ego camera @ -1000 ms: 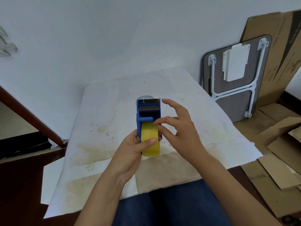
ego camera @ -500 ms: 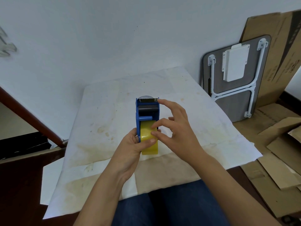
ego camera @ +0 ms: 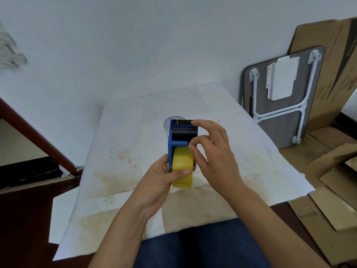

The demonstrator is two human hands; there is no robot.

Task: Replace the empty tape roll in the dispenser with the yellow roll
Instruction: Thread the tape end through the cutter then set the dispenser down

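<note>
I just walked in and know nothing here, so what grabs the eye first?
Dead centre, a blue dispenser with a yellow roll seated in it. The left hand grips it with its thumb on the roll, while the right hand pinches at the roll's top. Underneath lies a stained white sheet.

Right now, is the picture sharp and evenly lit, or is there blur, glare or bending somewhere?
Head view: light is soft and even, no glare; the yellow roll, blue dispenser and both hands, left hand and right hand, are sharp; the far left edge is smeared, and the wide lens bends straight lines near the borders, like the cardboard.
</note>
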